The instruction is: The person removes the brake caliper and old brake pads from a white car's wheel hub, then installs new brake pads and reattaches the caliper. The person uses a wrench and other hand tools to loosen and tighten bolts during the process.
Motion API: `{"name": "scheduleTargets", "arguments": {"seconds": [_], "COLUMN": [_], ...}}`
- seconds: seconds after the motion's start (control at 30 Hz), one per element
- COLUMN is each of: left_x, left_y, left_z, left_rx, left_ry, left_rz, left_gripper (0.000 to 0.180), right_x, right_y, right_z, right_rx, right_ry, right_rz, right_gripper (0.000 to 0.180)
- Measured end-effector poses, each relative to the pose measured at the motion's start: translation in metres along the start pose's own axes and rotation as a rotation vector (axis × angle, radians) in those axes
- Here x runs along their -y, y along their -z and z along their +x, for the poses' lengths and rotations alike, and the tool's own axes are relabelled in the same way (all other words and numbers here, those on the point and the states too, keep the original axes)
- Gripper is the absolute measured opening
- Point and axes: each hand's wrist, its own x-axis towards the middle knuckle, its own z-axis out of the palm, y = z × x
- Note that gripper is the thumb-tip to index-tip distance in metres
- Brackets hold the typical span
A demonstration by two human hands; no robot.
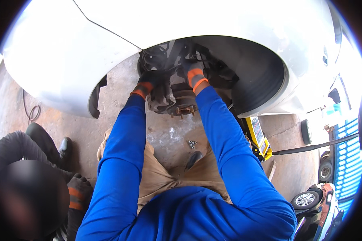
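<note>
hub: rusty round steel wheel hub with protruding studs (184, 105), wheel off, sits inside the arch of the white car body (213, 24); its axle line points out toward the person, studs facing down-forward in the head view.
left hand: dark glove with orange cuff (149, 80) is up and to the left of the hub, beside the black coil spring (155, 58), on the dark parts behind the hub; closed or loose, can't tell.
right hand: matching glove (194, 71) is directly above the hub, fingers reaching back into the strut area; grasp hidden, can't tell.
nearer hand: both are close; the right sits straighter over the hub.
lug nuts: small loose silver lug nuts (192, 143) lie on the concrete floor (120, 80) below the hub, between the knees.
jack: yellow trolley jack (258, 136) is to the right, under the sill.
bystander: another person's gloved hand (78, 193), lower left, well apart.
</note>
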Motion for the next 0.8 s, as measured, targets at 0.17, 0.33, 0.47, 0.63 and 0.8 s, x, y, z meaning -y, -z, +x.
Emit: {"name": "scheduleTargets", "arguments": {"seconds": [0.17,0.33,0.47,0.63,0.8], "left_x": [-0.02,0.036,0.02,0.007,-0.011], "left_y": [-0.019,-0.026,-0.037,-0.007,0.01], "left_z": [0.046,0.061,0.068,0.037,0.028], "left_rx": [0.01,-0.238,-0.091,0.053,-0.019], "left_ry": [0.106,0.052,0.05,0.53,0.697], "left_rz": [-0.01,0.148,0.294,-1.07,-0.934], "left_gripper": [0.049,0.052,0.043,0.019,0.008], "right_x": [-0.064,-0.01,-0.002,0.015,-0.012], "right_y": [0.023,0.045,0.108,0.132,0.092], "right_z": [0.026,-0.042,-0.109,-0.184,-0.202], "right_rx": [-0.361,-0.179,-0.195,0.041,0.266], "right_ry": [0.225,0.016,0.045,0.272,0.368], "right_rz": [-0.232,0.67,0.828,0.508,0.291], "right_gripper": [0.034,0.019,0.015,0.017,0.021]}}
